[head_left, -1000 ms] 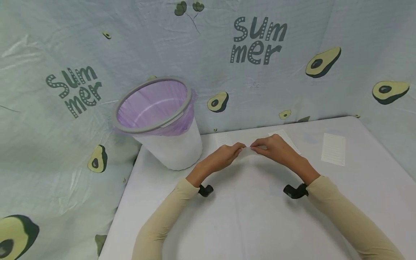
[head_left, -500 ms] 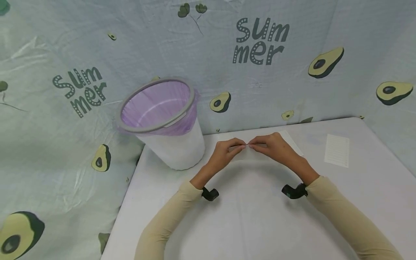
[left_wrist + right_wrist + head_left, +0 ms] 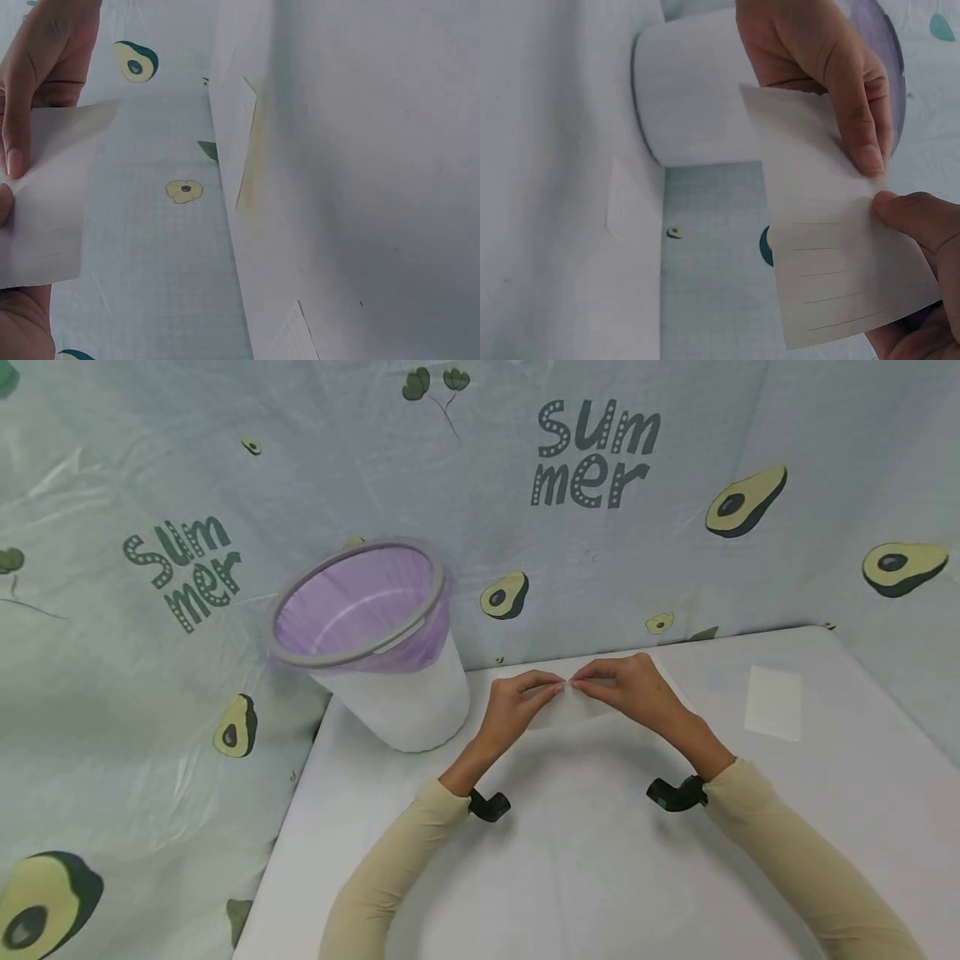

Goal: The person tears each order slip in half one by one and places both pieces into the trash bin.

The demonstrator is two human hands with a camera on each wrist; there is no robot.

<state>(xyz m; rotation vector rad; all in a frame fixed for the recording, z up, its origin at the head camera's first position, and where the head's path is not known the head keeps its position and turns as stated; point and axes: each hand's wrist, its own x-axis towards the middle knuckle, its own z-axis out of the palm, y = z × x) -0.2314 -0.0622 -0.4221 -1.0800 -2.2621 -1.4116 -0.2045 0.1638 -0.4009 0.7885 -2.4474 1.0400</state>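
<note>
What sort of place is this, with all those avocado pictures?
Probably a little indoor work corner, though I can't see the room beyond: a white table, an avocado-print sheet behind it, and a bin with a purple liner standing on top.

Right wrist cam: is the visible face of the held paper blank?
No, several thin dark lines run across the lower part of the held paper.

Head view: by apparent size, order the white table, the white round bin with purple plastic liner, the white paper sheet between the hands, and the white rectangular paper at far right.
1. white table
2. white bin
3. unsure: held paper sheet and far-right paper; fingers partly hide the former.
</note>
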